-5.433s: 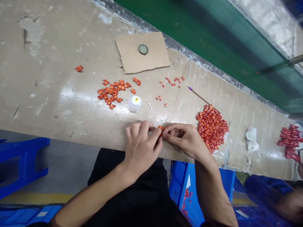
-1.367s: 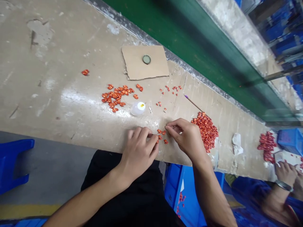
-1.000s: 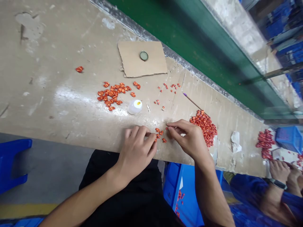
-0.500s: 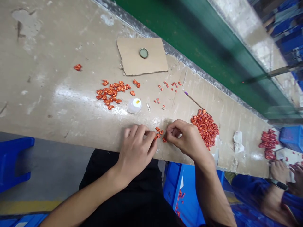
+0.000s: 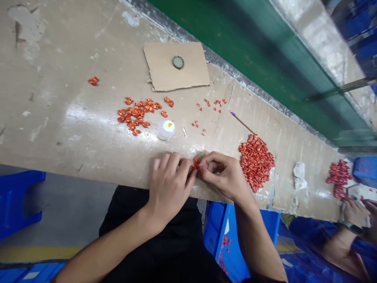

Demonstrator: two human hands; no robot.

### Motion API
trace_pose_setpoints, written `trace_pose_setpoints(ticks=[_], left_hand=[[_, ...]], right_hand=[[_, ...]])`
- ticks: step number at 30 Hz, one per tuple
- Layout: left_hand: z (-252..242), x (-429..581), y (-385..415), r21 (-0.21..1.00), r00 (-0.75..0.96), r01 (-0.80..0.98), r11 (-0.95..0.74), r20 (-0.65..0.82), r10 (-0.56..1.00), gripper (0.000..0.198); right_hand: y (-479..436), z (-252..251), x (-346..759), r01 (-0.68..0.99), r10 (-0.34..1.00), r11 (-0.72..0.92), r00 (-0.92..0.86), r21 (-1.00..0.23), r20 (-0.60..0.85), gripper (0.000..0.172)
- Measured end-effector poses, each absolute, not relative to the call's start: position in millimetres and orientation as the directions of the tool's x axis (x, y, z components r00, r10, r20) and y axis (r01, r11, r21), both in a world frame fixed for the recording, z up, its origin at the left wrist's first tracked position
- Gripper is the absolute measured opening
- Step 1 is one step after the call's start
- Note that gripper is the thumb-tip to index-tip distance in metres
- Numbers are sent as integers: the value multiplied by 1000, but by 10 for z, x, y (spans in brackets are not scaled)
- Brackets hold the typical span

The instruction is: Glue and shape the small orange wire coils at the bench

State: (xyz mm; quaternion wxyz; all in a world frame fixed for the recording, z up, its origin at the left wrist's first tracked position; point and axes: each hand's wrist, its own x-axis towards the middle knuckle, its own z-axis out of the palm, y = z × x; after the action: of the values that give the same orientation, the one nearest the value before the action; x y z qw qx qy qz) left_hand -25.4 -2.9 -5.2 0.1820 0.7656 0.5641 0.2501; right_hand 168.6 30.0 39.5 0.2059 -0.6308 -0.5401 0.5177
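Observation:
My left hand (image 5: 171,184) rests palm down at the table's near edge, fingers bent, thumb and forefinger close together; whatever is between them is hidden. Fingertips of my right hand (image 5: 225,175) pinch at a small orange striped piece, right beside the left thumb and forefinger. A few small orange striped pieces (image 5: 196,160) lie on the table between the two hands, partly covered by fingers. Just beyond my left hand stands a white squeeze bottle (image 5: 166,130) with a yellow tip. To the right of my right hand is a big heap of orange-red pieces (image 5: 256,163).
Larger orange striped pieces (image 5: 135,113) lie left of the bottle, tiny ones (image 5: 218,103) farther back. A bottle cap (image 5: 178,61) sits on cardboard (image 5: 159,74). A thin purple-tipped stick (image 5: 243,124) touches the heap. At right, a co-worker's hands (image 5: 355,212) work near another pile (image 5: 338,177).
My right hand has shifted left, and its fingertips now meet those of my left hand over the small pieces. My left hand stays almost in place. The view has shifted slightly.

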Motion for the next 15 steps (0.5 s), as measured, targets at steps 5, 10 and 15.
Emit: trace_pose_setpoints(ticks=[5, 10, 15], left_hand=[[-70, -238, -36, 553, 229, 777, -302, 199, 953, 12], [-68, -247, -40, 563, 235, 773, -292, 173, 956, 10], [-75, -241, -27, 545, 234, 781, -305, 198, 952, 13]], right_hand=[[317, 367, 1643, 432, 864, -401, -113, -807, -490, 12], [337, 353, 1626, 474, 847, -409, -120, -780, -518, 13], [345, 387, 1601, 503, 850, -407, -98, -763, -518, 12]])
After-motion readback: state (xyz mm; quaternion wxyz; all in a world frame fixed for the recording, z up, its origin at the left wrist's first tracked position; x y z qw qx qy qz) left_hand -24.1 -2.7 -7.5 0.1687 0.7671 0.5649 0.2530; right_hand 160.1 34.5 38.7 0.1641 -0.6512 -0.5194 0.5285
